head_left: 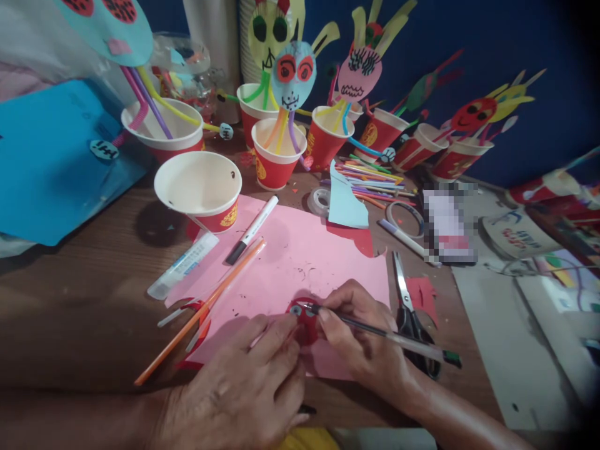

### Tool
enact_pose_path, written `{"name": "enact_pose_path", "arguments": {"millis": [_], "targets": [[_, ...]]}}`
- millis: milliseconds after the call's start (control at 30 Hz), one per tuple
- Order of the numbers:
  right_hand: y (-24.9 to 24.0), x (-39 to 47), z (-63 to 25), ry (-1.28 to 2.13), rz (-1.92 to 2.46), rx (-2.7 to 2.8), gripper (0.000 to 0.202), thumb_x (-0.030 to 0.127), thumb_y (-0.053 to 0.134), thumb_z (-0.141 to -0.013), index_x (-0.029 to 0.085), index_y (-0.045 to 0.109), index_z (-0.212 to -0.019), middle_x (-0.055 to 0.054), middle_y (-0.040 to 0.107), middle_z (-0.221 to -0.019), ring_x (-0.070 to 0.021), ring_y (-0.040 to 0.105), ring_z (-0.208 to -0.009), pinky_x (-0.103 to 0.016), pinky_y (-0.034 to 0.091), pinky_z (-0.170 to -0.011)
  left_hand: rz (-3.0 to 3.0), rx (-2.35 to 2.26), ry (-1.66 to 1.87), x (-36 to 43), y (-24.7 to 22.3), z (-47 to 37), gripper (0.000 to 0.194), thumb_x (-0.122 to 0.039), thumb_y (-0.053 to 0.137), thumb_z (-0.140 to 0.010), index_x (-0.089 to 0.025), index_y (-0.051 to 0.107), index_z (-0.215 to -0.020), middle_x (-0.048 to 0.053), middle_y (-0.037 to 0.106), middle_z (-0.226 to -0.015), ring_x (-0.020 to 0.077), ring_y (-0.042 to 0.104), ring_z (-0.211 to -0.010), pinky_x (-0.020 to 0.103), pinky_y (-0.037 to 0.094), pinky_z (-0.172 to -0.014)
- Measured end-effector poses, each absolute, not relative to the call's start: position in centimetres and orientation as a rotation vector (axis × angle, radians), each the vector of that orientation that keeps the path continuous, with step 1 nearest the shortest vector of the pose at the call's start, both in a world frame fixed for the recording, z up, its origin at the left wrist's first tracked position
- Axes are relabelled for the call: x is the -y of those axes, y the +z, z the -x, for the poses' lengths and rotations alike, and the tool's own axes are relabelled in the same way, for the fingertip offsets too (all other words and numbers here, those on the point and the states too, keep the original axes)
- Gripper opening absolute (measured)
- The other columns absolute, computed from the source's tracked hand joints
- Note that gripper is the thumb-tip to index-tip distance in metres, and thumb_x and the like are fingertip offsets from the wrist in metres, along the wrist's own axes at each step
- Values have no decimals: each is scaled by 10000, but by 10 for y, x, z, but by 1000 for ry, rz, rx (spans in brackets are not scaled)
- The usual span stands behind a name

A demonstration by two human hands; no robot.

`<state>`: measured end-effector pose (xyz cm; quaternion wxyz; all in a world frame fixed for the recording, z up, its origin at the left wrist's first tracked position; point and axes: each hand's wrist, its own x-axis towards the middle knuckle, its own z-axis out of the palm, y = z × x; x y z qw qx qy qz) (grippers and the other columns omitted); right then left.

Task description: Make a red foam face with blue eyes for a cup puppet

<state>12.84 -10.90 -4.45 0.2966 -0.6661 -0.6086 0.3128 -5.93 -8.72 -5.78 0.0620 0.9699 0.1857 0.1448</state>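
Note:
A pen [375, 330] with a clear barrel and dark end cap is pinched in my right hand [363, 322], its tip touching a small red paper cutout [307, 332]. Two pale eye shapes with dark centres show on the cutout. My left hand [248, 381] is closed on the cutout's left side, fingers curled, and hides part of it. Beneath both hands lies a pink paper sheet [276, 269] with dark marks and torn edges. A black-and-white marker [252, 230] and an orange straw [201, 311] rest on the sheet's left part.
An empty paper cup [199, 187] stands behind the sheet. Scissors [407, 312] lie to the right, near a blurred phone [447, 225]. Further back are tape [319, 201], several straws [370, 181] and red cups bearing paper faces [280, 156]. Blue paper [51, 162] is at left.

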Motion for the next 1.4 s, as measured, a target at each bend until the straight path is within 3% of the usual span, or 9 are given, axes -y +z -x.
{"name": "enact_pose_path", "arguments": {"millis": [467,733,1400], "targets": [[-42,106,-131,793,1726,1712,72,260,528,-824,199,511,-790,32,564,-555,-80,494,-422,-178,365,-386,-2878,-601,433,84,-61,61,262,-455,518,-847,-217,624,-865,16,651,-934,286,499,-1042,454,283,-877],[-41,107,-128,730,1783,1751,89,273,521,-822,201,518,-771,6,611,-565,-102,562,-447,-174,400,-390,-2905,-602,420,86,-58,62,251,-428,501,-858,-215,632,-879,51,635,-1043,298,488,-1080,489,285,-899],[-50,109,-128,774,1666,1782,56,221,554,-795,191,508,-808,51,556,-574,-53,492,-445,-153,377,-436,-2983,-566,411,84,-53,63,325,-440,420,-900,-213,652,-904,49,656,-973,265,532,-990,493,248,-916]]}}
